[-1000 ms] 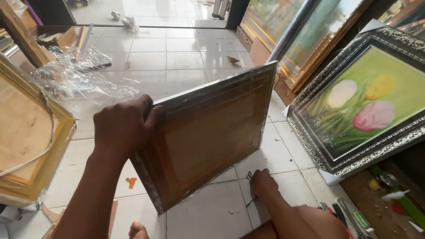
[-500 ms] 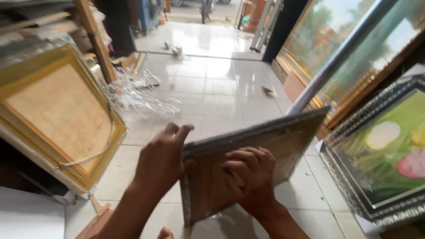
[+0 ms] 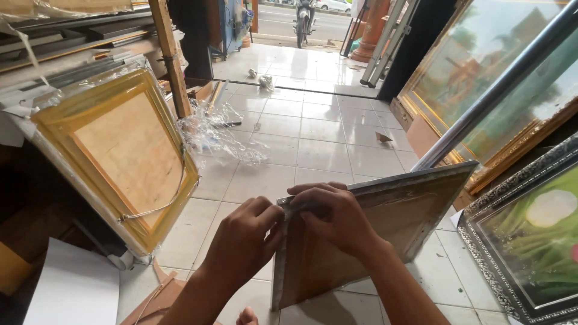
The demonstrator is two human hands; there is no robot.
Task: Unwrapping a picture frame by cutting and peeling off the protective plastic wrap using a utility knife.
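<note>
- Where the view begins at the far left, a gold picture frame wrapped in clear film leans back-side out against the shelving, its hanging cord slack across the backing board; propped that way it stays off the floor's open middle.
- Just right of it, a heap of crumpled clear plastic wrap lies on the white tiled floor, near a wooden post.
- Low in the centre, the left hand closes its fingers on the upper left corner of a silver-edged frame, thumb and fingertips pinched together at the edge.
- Right beside it and touching the same corner, the right hand curls over the top rail, fingers bent tight; it seems to pinch a bit of film or tape there, though the detail is too small to be sure.
- That silver-edged frame stands on its lower edge on the floor, brown back turned toward the person, tilted so both hands can reach its corner.
- At the far right, a dark ornate frame holding a flower painting leans nearby, with larger gilt-framed paintings behind it.
</note>
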